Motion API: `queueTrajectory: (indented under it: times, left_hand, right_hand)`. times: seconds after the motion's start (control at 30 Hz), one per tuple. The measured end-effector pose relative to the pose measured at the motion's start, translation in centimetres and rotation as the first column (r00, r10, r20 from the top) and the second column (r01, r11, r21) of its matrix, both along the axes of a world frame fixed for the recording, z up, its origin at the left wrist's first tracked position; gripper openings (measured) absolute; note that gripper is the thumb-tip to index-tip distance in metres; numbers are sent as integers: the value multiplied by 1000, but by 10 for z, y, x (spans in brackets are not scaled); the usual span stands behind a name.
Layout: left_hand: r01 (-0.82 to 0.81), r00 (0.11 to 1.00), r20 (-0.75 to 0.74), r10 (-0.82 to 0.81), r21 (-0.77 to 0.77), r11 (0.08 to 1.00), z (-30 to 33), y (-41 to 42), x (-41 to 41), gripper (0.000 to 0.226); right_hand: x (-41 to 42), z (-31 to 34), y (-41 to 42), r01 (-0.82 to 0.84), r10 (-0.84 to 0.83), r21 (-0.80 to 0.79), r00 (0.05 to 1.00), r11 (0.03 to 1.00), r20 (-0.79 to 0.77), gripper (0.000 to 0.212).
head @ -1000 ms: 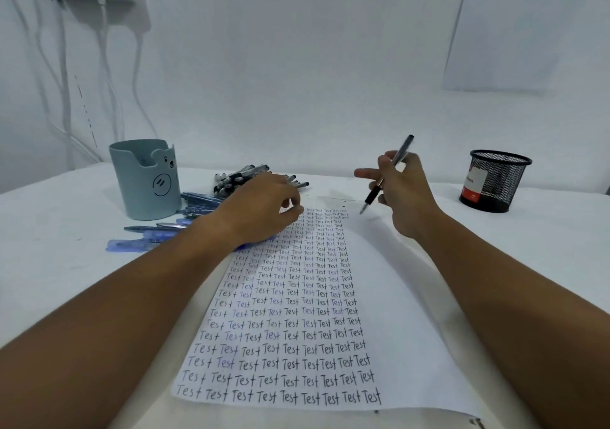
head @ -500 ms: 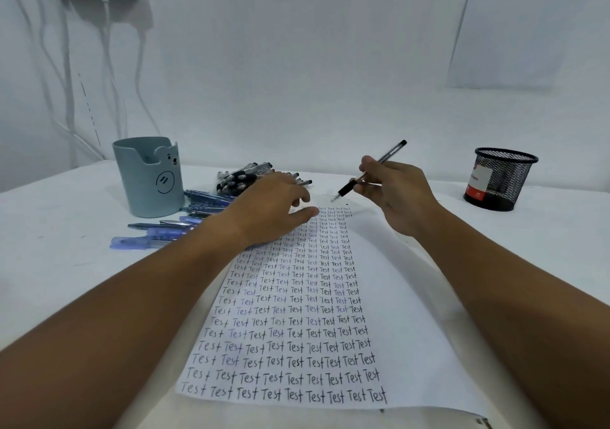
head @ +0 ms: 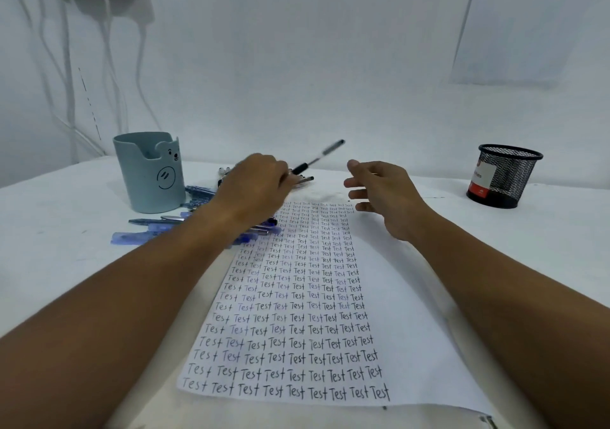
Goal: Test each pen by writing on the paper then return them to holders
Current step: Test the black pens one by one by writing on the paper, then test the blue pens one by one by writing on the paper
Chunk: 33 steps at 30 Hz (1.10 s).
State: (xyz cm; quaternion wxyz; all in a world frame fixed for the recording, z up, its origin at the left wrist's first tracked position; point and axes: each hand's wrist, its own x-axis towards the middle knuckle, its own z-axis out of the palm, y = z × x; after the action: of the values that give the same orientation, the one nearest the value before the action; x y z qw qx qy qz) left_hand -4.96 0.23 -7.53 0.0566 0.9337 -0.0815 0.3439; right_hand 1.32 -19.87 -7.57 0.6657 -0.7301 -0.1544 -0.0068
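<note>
My left hand (head: 255, 191) holds a black-and-clear pen (head: 318, 158) by its tip end, the cap end pointing up and to the right above the top of the paper (head: 412, 313). My right hand (head: 383, 194) hovers to the right of the pen with loose, spread fingers and holds nothing. The white paper is filled with rows of the word "Test". Blue pens (head: 148, 235) lie beside the grey-blue bear holder (head: 148, 171), partly under my left forearm. Dark pens (head: 227, 173) lie behind my left hand, mostly hidden.
A black mesh holder (head: 505, 176) stands at the far right of the white table (head: 49, 263). White cables (head: 69, 65) hang down the wall at the left. A printed sheet (head: 534, 26) is stuck on the wall at the upper right.
The pen passed from my right hand to my left hand. My left hand lifted off the paper and moved back toward the dark pens; my right hand let go and opened.
</note>
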Motion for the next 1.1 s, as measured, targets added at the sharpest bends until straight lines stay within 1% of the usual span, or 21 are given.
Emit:
queueTrajectory:
  times: [0.07, 0.17, 0.27, 0.33, 0.6, 0.97, 1.03, 1.1]
  left_hand:
    - [-93, 996, 3, 93, -14, 996, 1, 12, 0, 36]
    - [-203, 979, -15, 203, -23, 979, 1, 26, 1, 35]
    - [-284, 958, -33, 283, -4, 959, 1, 35, 2, 34]
    - [-310, 950, -40, 310, 4, 951, 0, 38, 3, 33]
    - [-337, 941, -36, 337, 25, 941, 0, 38, 3, 32]
    - [-377, 925, -54, 377, 0, 926, 2, 35, 1, 30]
    - [-359, 933, -34, 358, -24, 933, 7, 35, 0, 28]
    - [-266, 964, -43, 263, -104, 958, 17, 36, -5, 19]
  right_hand:
    - [0, -2, 0, 16, -15, -40, 1000, 999, 23, 21]
    - [0, -3, 0, 24, -21, -60, 998, 998, 52, 24]
    - [1, -4, 1, 33, -27, -80, 997, 996, 75, 24]
    - [1, -4, 0, 38, -31, -90, 996, 995, 87, 22]
    - [2, -5, -2, 46, -34, -110, 994, 993, 107, 17]
    - [3, -8, -1, 31, -10, -158, 991, 987, 133, 15]
    - [4, -9, -2, 22, 2, -173, 990, 985, 139, 14]
    - [4, -11, -4, 31, 16, -245, 982, 969, 187, 13]
